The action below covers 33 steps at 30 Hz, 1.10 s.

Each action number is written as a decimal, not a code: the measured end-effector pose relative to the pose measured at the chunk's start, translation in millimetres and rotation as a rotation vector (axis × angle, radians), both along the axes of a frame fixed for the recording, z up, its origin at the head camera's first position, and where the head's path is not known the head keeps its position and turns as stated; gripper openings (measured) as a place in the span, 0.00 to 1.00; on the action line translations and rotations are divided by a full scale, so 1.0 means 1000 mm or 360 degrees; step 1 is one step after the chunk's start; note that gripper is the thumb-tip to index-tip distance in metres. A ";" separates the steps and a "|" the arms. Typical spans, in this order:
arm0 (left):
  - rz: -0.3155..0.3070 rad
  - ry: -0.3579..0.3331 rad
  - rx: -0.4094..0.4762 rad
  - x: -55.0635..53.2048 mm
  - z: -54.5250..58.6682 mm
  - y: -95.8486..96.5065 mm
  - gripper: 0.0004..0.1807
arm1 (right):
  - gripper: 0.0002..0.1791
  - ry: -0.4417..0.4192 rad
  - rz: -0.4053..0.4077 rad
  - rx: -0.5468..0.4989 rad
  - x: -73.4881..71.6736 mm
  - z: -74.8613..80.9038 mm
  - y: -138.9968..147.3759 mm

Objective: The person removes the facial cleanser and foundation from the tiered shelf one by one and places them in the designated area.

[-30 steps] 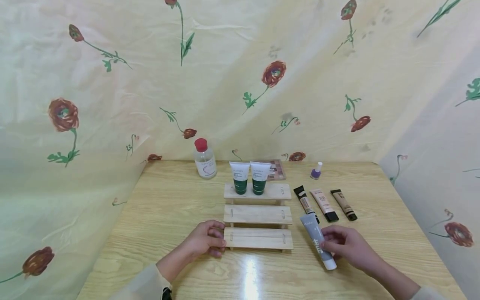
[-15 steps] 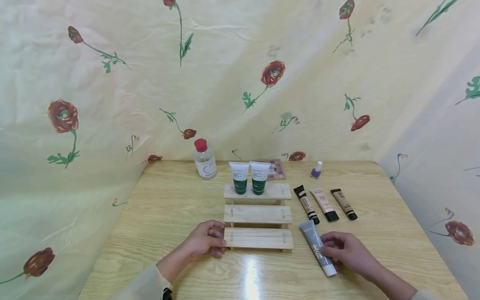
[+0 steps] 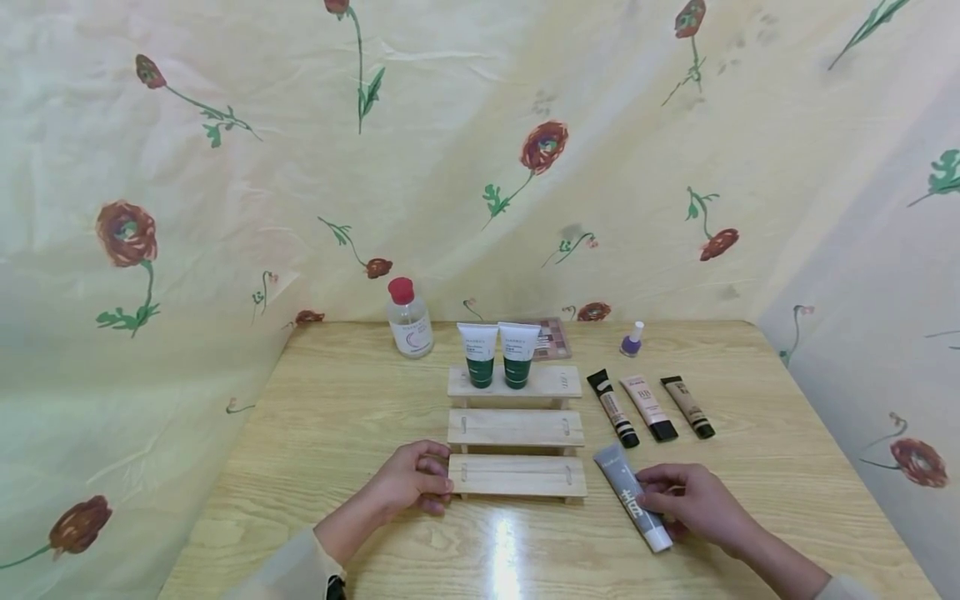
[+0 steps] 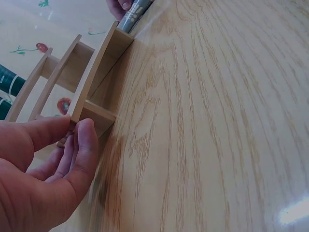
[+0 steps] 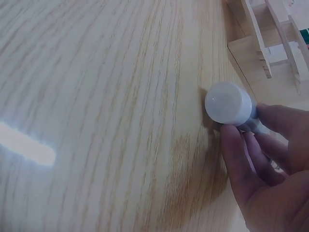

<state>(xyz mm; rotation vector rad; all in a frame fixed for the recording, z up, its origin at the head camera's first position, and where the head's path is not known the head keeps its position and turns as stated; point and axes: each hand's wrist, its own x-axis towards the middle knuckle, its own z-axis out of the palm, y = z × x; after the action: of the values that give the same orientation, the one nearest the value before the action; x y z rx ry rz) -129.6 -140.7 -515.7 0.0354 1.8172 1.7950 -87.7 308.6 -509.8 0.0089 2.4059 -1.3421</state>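
Observation:
My left hand (image 3: 412, 479) pinches the left end of the lowest step of a three-step wooden stand (image 3: 517, 477); in the left wrist view, thumb and fingers close round the corner of that board (image 4: 91, 77). To the right of the stand, my right hand (image 3: 693, 504) holds a grey tube (image 3: 626, 492) with a white cap by its side. The tube lies slanted, low at the table, and the right wrist view shows its cap (image 5: 227, 104) end-on. Two white and green tubes (image 3: 480, 354) stand side by side on the top step.
Three small cosmetic tubes lie right of the stand: a black one (image 3: 612, 408), a pink one (image 3: 648, 407) and a brown one (image 3: 687, 407). Behind are a purple nail polish bottle (image 3: 631, 342), a red-capped bottle (image 3: 410, 321) and a flat palette (image 3: 553, 337).
My right hand has lowered the grey tube slightly toward the front edge, uncovering the end of the black tube. The left hand and the stand have stayed in place.

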 end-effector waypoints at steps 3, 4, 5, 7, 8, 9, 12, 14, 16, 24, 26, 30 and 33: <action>0.0002 -0.0004 -0.0002 0.000 0.000 0.001 0.31 | 0.27 -0.0011 0.0008 -0.0029 0.001 0.000 0.001; 0.0001 -0.0001 -0.0002 0.000 0.000 0.001 0.31 | 0.27 -0.0014 0.0007 -0.0039 0.001 0.000 0.001; 0.0000 0.0001 -0.0002 0.000 0.000 0.001 0.31 | 0.27 -0.0011 0.0017 -0.0047 0.001 0.000 0.001; -0.0002 -0.0003 -0.0002 0.000 0.000 0.001 0.31 | 0.27 -0.0028 0.0015 -0.0052 0.001 0.001 0.001; -0.0001 -0.0005 -0.0003 0.000 0.000 0.001 0.31 | 0.27 -0.0034 0.0013 -0.0045 0.001 0.002 0.001; -0.0002 -0.0005 -0.0004 0.000 0.000 0.001 0.31 | 0.27 -0.0034 0.0018 -0.0037 0.001 0.003 0.001; 0.0000 -0.0016 -0.0006 0.000 0.000 0.001 0.31 | 0.27 -0.0024 0.0023 -0.0008 -0.001 0.011 0.002; 0.0002 -0.0014 -0.0003 0.000 0.000 0.001 0.31 | 0.27 0.0042 0.0055 0.0002 -0.005 0.017 0.003; 0.0003 -0.0010 0.0000 0.000 0.000 0.001 0.31 | 0.26 0.0134 0.0092 -0.0008 -0.011 0.026 0.004; -0.0011 -0.0003 0.0006 -0.001 0.001 -0.001 0.31 | 0.20 0.0569 0.0185 0.0119 -0.046 0.074 -0.014; -0.0011 0.0000 0.0002 -0.001 0.002 -0.001 0.31 | 0.20 0.0639 0.0206 0.0132 -0.056 0.087 -0.022; -0.0009 0.0005 -0.0002 -0.001 0.002 -0.001 0.30 | 0.19 0.0729 0.0252 0.0118 -0.077 0.107 -0.044; 0.0000 -0.0006 -0.0001 -0.002 0.001 -0.001 0.30 | 0.19 0.0754 0.0283 0.0059 -0.090 0.115 -0.063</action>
<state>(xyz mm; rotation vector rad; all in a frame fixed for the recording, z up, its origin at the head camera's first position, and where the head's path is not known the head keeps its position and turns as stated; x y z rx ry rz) -131.2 -141.5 -514.9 0.0320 1.8152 1.7933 -177.6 246.0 -394.4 -0.5583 2.7293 -1.3307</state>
